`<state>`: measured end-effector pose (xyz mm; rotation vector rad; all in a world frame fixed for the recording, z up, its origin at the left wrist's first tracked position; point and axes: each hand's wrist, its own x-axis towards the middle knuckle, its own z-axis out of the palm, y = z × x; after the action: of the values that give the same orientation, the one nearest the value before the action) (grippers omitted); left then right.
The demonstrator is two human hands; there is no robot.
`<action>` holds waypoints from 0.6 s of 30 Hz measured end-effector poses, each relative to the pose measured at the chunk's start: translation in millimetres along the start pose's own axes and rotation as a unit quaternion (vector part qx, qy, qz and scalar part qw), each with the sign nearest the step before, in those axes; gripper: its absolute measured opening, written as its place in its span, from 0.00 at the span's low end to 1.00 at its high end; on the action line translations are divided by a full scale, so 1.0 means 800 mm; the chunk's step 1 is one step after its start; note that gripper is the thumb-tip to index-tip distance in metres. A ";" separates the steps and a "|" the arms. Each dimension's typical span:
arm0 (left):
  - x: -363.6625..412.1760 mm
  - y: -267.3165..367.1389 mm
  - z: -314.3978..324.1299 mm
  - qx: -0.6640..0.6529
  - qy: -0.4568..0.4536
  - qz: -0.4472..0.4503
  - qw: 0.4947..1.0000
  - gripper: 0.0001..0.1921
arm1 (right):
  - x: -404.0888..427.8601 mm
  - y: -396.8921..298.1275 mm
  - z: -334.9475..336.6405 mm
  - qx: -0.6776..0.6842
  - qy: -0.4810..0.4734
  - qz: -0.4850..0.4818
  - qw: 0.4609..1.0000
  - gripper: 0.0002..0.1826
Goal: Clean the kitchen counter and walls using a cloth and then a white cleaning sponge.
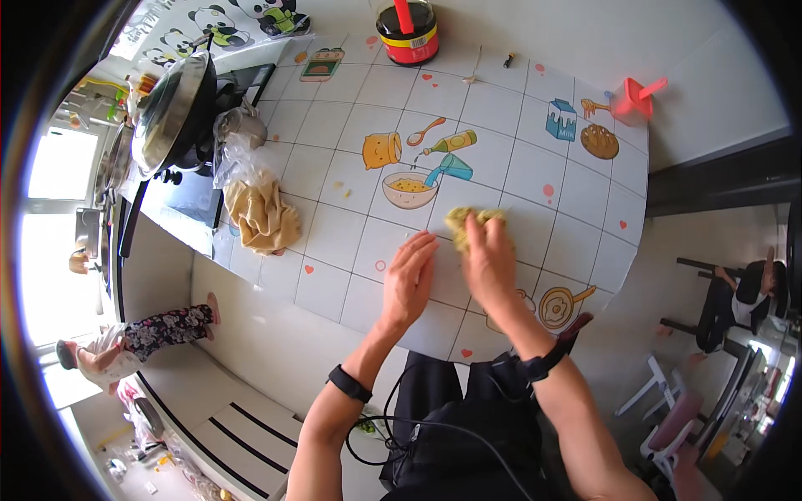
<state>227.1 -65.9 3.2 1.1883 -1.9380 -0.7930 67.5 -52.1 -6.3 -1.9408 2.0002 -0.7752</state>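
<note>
My right hand [490, 266] presses down on a crumpled yellow cloth [460, 228] on the counter, with its fingers gripping the near part. Much of the cloth spreads out beyond the fingertips. To the left, my left hand [408, 278] holds nothing; its fingers stretch forward, lying close to one another over the counter. Whether its palm touches the surface cannot be seen. Under both hands is a white tile-patterned countertop cover [351, 238] printed with cartoon food. A printed bowl and bottle lie just beyond the hands.
A tan cloth [260, 216] and a clear plastic bag [241, 160] lie beside the stove, where a lidded wok [175, 116] stands. A red-labelled jar [408, 41] and a red scoop-like container [633, 100] line the back. One person [103, 354] stands left; another [745, 294] sits right.
</note>
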 end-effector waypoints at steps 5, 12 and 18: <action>-0.008 -0.027 -0.027 -0.001 0.001 0.027 1.000 0.11 | -0.025 -0.052 0.019 0.166 -0.009 0.050 0.985 0.30; -0.048 -0.035 -0.097 -0.241 -0.032 -0.132 0.961 0.08 | -0.040 0.049 -0.084 -0.051 0.104 0.175 0.978 0.20; -0.116 -0.041 -0.134 -0.544 -0.353 -0.318 0.691 0.21 | -0.066 -0.020 0.004 -0.156 0.094 0.192 0.964 0.26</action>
<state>360.2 -7.9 12.4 0.7350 -0.9616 -2.6009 86.9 -0.3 -9.9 -1.5837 2.6431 -0.5909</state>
